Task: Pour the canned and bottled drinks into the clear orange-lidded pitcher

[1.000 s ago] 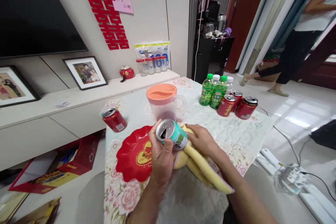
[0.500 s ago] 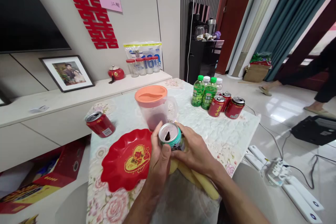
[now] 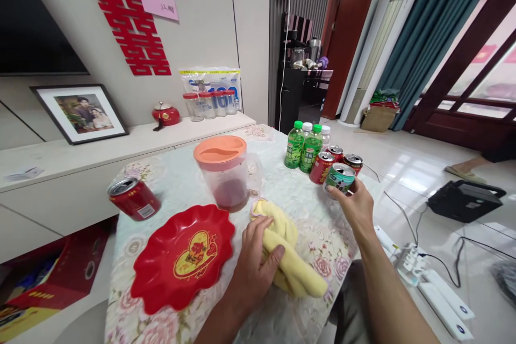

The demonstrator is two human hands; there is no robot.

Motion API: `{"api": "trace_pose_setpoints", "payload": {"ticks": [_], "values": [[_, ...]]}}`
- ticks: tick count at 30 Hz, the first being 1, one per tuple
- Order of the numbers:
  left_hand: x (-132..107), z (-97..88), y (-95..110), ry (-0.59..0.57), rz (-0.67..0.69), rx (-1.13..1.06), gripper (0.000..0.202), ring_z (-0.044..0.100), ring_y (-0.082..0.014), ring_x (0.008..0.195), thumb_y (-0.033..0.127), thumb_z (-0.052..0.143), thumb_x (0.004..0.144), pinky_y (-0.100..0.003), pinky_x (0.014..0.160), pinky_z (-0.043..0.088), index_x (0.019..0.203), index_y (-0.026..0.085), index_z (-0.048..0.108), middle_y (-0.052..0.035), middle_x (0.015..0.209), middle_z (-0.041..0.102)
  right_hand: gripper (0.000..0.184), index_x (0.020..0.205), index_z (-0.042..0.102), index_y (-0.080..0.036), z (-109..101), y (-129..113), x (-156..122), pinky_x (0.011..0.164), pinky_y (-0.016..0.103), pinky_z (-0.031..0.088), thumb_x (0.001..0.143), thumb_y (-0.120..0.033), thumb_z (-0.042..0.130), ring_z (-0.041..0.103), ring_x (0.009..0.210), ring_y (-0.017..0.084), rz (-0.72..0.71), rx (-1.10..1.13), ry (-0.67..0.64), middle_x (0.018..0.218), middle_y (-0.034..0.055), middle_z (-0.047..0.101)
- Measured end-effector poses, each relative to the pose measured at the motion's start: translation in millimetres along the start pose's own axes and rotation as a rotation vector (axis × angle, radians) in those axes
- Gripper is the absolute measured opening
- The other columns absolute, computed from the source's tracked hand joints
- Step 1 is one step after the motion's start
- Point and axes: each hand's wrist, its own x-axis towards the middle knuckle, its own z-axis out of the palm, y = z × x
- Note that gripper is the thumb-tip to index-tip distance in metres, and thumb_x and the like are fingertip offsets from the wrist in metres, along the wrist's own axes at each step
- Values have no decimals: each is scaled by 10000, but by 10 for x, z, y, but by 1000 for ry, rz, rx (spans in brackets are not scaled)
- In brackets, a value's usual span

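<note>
My right hand (image 3: 355, 201) is wrapped round a green drink can (image 3: 338, 178), holding it upright in front of the red cans (image 3: 322, 167) at the table's right side. My left hand (image 3: 260, 252) grips a bunched yellow towel (image 3: 288, 242) on the near middle of the table, thumb on top and fingers over its left part. To the left lies an empty red scalloped tray (image 3: 155, 266) with a gold heart. Behind the towel stands a clear pitcher (image 3: 229, 188) with an orange lid and dark liquid inside. Another red can (image 3: 135, 199) stands at the far left.
Green-capped bottles (image 3: 311, 148) and white-capped ones (image 3: 325, 134) stand behind the red cans. A cabinet ledge (image 3: 145, 142) beyond the table holds a framed photo (image 3: 80, 113), a red pot (image 3: 166, 115) and several red-lidded jars (image 3: 209, 106). Power strips (image 3: 443, 303) lie on the floor at right.
My right hand has carried the green can from the middle to the red cans at right. My left hand has left the can and come down on the towel. The view has shifted right.
</note>
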Motion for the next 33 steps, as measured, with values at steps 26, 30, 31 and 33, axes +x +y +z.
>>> {"api": "trace_pose_setpoints", "payload": {"ticks": [26, 30, 31, 33], "values": [[-147, 86, -59, 52, 155, 162, 482, 479, -405, 1462, 421, 592, 986, -646, 1190, 422, 1433, 241, 591, -185, 1533, 538, 656, 1227, 601, -155, 276, 592, 193, 991, 532, 443, 704, -551, 620, 527, 1116, 386, -63, -325, 123, 1109, 177, 629], [-237, 30, 67, 134, 238, 225, 520, 440, -417, 1496, 383, 624, 980, -661, 1203, 379, 1480, 282, 525, -173, 1574, 502, 649, 1191, 630, -140, 200, 376, 105, 935, 547, 469, 666, -522, 601, 571, 1046, 399, -46, -316, 89, 1078, 195, 651], [-269, -9, 125, 165, 265, 236, 525, 435, -405, 1502, 360, 613, 989, -648, 1209, 376, 1495, 286, 494, -171, 1581, 492, 635, 1176, 645, -142, 157, 310, 60, 926, 556, 470, 667, -516, 583, 584, 1025, 408, -36, -299, 78, 1065, 201, 659], [-322, -125, 242, 236, 300, 242, 533, 432, -368, 1509, 312, 581, 1007, -590, 1209, 402, 1519, 294, 433, -162, 1583, 477, 614, 1178, 673, -153, 56, 243, -34, 908, 585, 464, 715, -532, 537, 606, 1006, 439, -3, -253, 65, 1067, 223, 667]]}}
